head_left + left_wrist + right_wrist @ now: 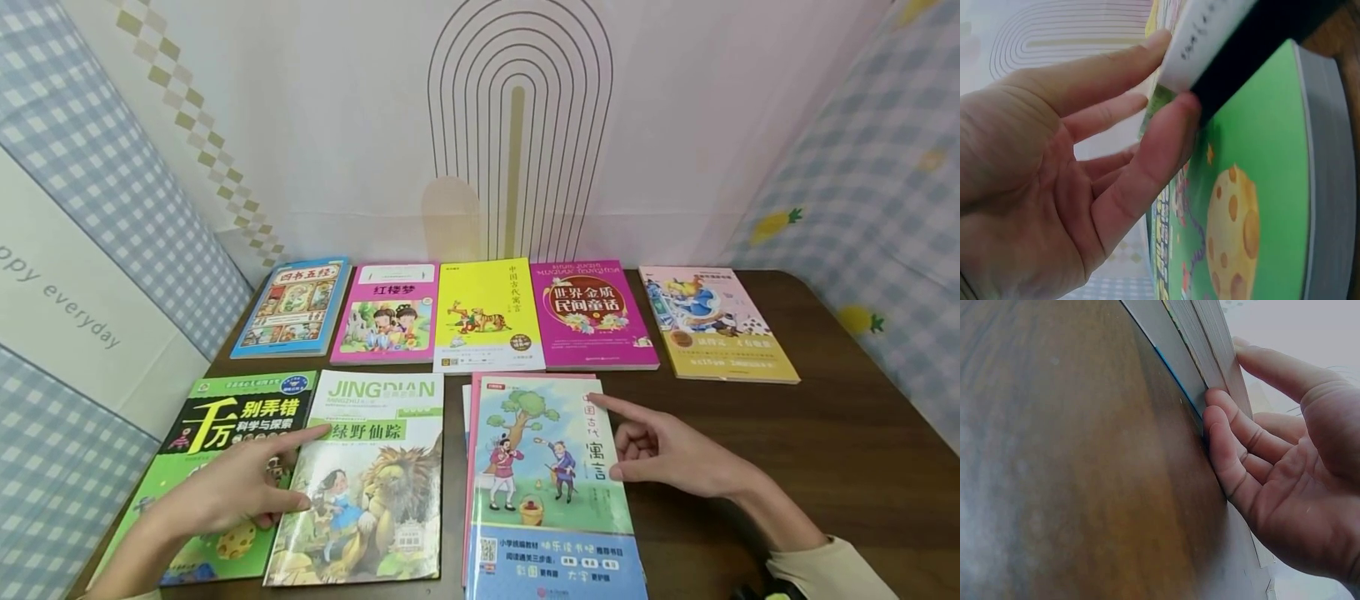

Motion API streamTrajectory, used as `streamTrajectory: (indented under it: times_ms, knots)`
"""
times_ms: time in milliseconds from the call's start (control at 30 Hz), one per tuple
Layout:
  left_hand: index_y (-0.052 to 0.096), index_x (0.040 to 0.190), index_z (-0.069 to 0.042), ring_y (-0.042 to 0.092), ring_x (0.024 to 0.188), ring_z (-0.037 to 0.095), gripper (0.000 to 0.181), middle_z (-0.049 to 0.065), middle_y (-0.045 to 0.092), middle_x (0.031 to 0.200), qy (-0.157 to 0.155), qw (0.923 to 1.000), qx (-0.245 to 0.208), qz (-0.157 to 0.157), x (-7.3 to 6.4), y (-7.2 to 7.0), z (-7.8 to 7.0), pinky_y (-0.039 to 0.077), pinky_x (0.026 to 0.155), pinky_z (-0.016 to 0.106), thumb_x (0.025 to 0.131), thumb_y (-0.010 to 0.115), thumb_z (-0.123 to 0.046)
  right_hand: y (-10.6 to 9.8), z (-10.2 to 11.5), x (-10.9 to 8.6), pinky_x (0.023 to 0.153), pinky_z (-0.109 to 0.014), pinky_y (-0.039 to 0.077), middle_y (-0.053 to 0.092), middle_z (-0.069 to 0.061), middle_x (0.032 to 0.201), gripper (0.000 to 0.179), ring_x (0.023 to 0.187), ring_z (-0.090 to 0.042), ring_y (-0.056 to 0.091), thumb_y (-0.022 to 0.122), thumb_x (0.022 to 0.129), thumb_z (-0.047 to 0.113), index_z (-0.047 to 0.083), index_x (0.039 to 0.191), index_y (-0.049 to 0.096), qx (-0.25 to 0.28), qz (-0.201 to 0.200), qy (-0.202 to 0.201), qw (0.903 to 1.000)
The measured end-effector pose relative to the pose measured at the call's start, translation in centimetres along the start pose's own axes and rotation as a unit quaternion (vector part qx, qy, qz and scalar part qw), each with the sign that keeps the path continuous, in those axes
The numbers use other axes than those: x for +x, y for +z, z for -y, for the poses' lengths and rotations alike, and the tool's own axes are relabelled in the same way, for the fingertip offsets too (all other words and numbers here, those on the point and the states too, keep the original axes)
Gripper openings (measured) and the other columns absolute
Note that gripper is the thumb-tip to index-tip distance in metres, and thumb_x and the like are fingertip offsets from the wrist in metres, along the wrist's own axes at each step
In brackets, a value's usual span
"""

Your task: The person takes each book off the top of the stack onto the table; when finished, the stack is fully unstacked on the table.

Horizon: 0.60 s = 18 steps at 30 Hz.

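My left hand (225, 483) is at the left edge of a storybook with a lion and a girl on its cover (405, 508). In the left wrist view, thumb and index finger grip the book's white spine (1200, 44). A green science book (232, 542) lies partly under it. My right hand (675, 446) holds the right edge of a stack of books, topped by a blue-green fable book (558, 500). In the right wrist view, its curled fingers (1225, 450) touch the layered book edges (1194, 344), with the thumb near the top cover.
Along the back lie a blue comic-style book (292, 308), a pink book (386, 312), a yellow book (487, 300), a purple book (592, 312) and a pink-and-yellow book (720, 325). The dark wooden table (847, 433) meets a patterned cloth wall (337, 125).
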<state>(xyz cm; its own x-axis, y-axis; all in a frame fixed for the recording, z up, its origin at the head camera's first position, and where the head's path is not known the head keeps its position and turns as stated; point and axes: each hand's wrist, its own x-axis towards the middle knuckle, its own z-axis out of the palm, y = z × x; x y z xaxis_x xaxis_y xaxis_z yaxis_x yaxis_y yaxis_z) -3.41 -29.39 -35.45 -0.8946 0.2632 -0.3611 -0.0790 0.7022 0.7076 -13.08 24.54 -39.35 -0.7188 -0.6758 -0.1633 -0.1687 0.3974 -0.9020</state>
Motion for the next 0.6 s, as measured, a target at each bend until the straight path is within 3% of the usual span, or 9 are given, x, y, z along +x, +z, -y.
streamTrajectory:
  times_ms: [67, 167, 300, 400, 433, 500, 600]
  knots:
    - [0.041, 0.164, -0.015, 0.063, 0.055, 0.02, 0.093, 0.03, 0.06, 0.127, -0.009, 0.9997, 0.016, -0.015, 0.0, 0.2, -0.3, 0.056, 0.052, 0.034, 0.084, 0.088, -0.017, 0.0, 0.0, 0.0, 0.069, -0.026, 0.054, 0.066, -0.015, 0.098, 0.085, 0.078, -0.014, 0.061, 0.076, 0.098, 0.017, 0.015, 0.169, 0.028, 0.0, 0.0, 0.0, 1.0]
    - [0.048, 0.16, -0.014, 0.072, 0.082, 0.034, 0.088, 0.034, 0.057, 0.143, -0.01, 0.9945, 0.096, -0.041, 0.2, 0.5, -0.8, 0.061, 0.069, 0.045, 0.083, 0.09, -0.022, 0.0, 0.0, 0.1, 0.069, -0.026, 0.054, 0.066, -0.015, 0.099, 0.085, 0.078, -0.014, 0.061, 0.076, 0.098, 0.017, 0.015, 0.169, 0.028, 0.0, 0.0, 0.001, 1.0]
    - [0.055, 0.156, -0.014, 0.063, 0.097, 0.03, 0.084, 0.02, 0.064, 0.128, -0.021, 0.9783, 0.195, -0.067, 0.5, 1.0, -1.5, 0.053, 0.069, 0.045, 0.082, 0.091, -0.03, 0.0, 0.0, 0.1, 0.07, -0.026, 0.054, 0.066, -0.015, 0.099, 0.085, 0.078, -0.015, 0.061, 0.076, 0.098, 0.017, 0.015, 0.168, 0.028, -0.001, 0.0, 0.004, 1.0]
    - [0.057, 0.154, -0.015, 0.055, 0.085, 0.017, 0.082, 0.007, 0.063, 0.113, -0.027, 0.9733, 0.213, -0.08, 0.5, 1.5, -2.2, 0.044, 0.062, 0.035, 0.082, 0.091, -0.032, 0.0, 0.0, 0.0, 0.069, -0.026, 0.054, 0.066, -0.015, 0.1, 0.085, 0.078, -0.015, 0.061, 0.076, 0.098, 0.018, 0.015, 0.168, 0.028, -0.001, 0.0, 0.007, 1.0]
    - [0.058, 0.153, -0.016, 0.057, 0.085, 0.015, 0.08, 0.005, 0.064, 0.113, -0.02, 0.9718, 0.218, -0.087, 0.5, 1.8, -2.5, 0.047, 0.063, 0.035, 0.082, 0.091, -0.034, 0.0, 0.0, 0.0, 0.069, -0.026, 0.054, 0.066, -0.015, 0.1, 0.085, 0.078, -0.015, 0.061, 0.076, 0.098, 0.018, 0.015, 0.168, 0.028, -0.001, 0.0, 0.008, 1.0]
    - [0.059, 0.152, -0.017, 0.06, 0.086, 0.01, 0.076, 0.001, 0.066, 0.113, 0.003, 0.9714, 0.216, -0.099, 0.4, 2.3, -3.4, 0.051, 0.066, 0.032, 0.085, 0.088, -0.037, 0.0, 0.0, 0.0, 0.069, -0.026, 0.054, 0.066, -0.015, 0.1, 0.085, 0.078, -0.015, 0.061, 0.076, 0.098, 0.018, 0.016, 0.168, 0.028, -0.002, -0.001, 0.009, 1.0]
    - [0.06, 0.151, -0.02, 0.063, 0.084, 0.003, 0.067, -0.003, 0.07, 0.113, 0.055, 0.9773, 0.175, -0.107, 0.8, 3.4, -5.0, 0.054, 0.068, 0.028, 0.091, 0.083, -0.038, 0.0, 0.0, 0.0, 0.068, -0.026, 0.053, 0.066, -0.015, 0.098, 0.085, 0.077, -0.014, 0.06, 0.076, 0.098, 0.018, 0.016, 0.168, 0.029, -0.003, -0.004, 0.007, 1.0]
